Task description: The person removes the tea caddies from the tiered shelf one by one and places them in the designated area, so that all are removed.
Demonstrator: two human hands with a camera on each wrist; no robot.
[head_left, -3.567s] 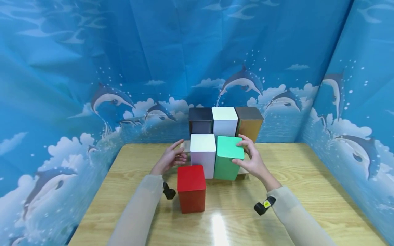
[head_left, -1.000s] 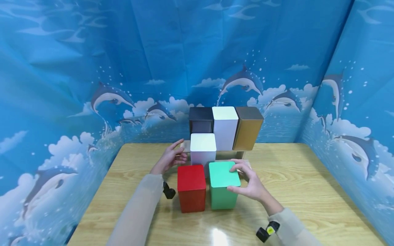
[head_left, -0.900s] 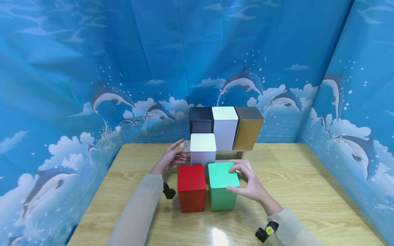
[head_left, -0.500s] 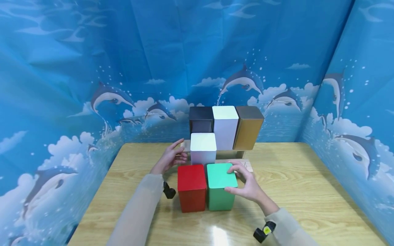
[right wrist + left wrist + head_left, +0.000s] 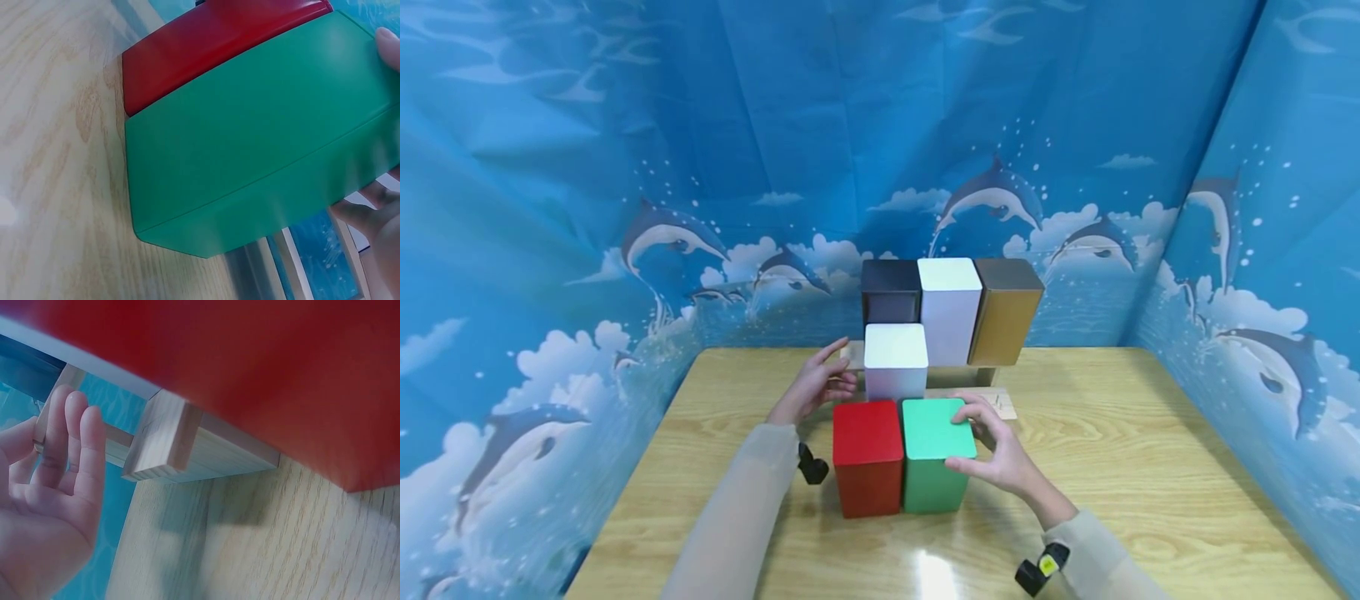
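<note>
Right hand [image 5: 1000, 450] pinching green box [image 5: 936, 429] near top, thumb toward viewer. Box to left of palm, long axis upright, base on table [image 5: 1112, 433], just beside red box [image 5: 868, 437]. Left hand [image 5: 814, 387], farther off, pinching end of wooden rack [image 5: 854, 355].

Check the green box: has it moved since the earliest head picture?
Yes. Judged against the front white box, the green box has come toward the camera, from beside that white box to the right of the red box.
</note>
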